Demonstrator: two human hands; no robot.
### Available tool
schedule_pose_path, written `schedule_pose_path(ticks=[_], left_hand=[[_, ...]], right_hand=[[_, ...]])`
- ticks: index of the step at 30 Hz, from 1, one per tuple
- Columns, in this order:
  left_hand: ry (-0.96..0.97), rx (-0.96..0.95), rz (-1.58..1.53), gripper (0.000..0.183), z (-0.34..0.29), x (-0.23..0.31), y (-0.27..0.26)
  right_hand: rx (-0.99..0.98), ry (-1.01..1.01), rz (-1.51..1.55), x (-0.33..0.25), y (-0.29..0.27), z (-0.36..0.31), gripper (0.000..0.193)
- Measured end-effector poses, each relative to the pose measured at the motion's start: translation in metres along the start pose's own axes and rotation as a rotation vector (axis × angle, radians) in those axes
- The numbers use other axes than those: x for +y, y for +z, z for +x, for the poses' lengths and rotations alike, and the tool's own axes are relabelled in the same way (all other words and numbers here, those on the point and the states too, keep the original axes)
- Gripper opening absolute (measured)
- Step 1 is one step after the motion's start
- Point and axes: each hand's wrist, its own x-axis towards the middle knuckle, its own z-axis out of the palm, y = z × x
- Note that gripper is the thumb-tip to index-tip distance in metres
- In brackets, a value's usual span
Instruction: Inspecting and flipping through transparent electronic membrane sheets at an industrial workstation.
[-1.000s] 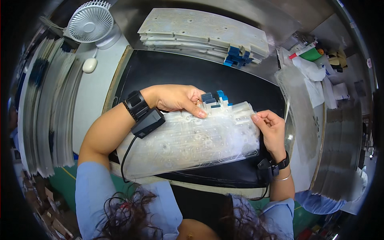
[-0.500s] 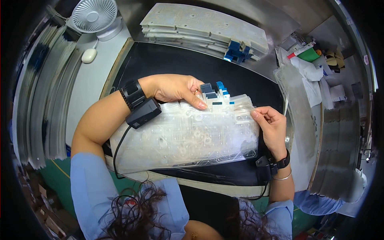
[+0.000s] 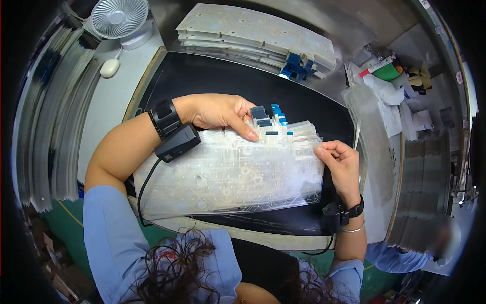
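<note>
Between my hands lies a stack of clear plastic circuit sheets (image 3: 228,177), printed with fine lines and dots. Several short tails with blue-tipped ends (image 3: 276,114) stick up from its far edge. My left hand (image 3: 230,117) grips that far edge beside the tails, thumb on top and fingers behind, mostly hidden. At the right far corner, my right hand (image 3: 340,159) pinches the sheets between thumb and fingertips. How many sheets each hand holds I cannot tell.
A black work surface (image 3: 202,76) lies under the stack. Behind it stands a pile of similar sheets (image 3: 253,33). Left are a white fan (image 3: 116,17), a computer mouse (image 3: 110,68) and upright sheet bundles (image 3: 61,121). More sheets (image 3: 377,147) lie right; another person's blue sleeve (image 3: 400,257) shows beyond.
Both hands keep their hold on the sheets, with barely any movement. The whole view has shifted slightly. The person at the lower right has moved a little.
</note>
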Motion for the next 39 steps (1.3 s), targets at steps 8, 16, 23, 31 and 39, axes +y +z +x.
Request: schedule_pose_path(ticks=[8, 16, 23, 31, 39], left_hand=[[-0.001, 0.048, 0.002, 0.027, -0.003, -0.003, 0.0], [0.033, -0.002, 0.042, 0.034, -0.004, -0.011, -0.011], [0.047, 0.003, -0.025, 0.03, -0.014, -0.002, 0.0], [0.095, -0.002, 0.002, 0.032, -0.012, -0.006, 0.0], [0.069, -0.007, 0.011, 0.033, -0.016, -0.001, 0.002]], right_hand=[[-0.029, -0.026, -0.029, 0.001, 0.003, 0.001, 0.011], [0.031, -0.026, 0.054, -0.004, 0.011, -0.006, 0.012], [0.037, -0.031, -0.027, -0.006, 0.013, -0.004, 0.012], [0.031, -0.048, -0.019, -0.008, 0.013, -0.01, 0.013], [0.051, 0.015, -0.115, -0.003, 0.005, -0.011, 0.012]])
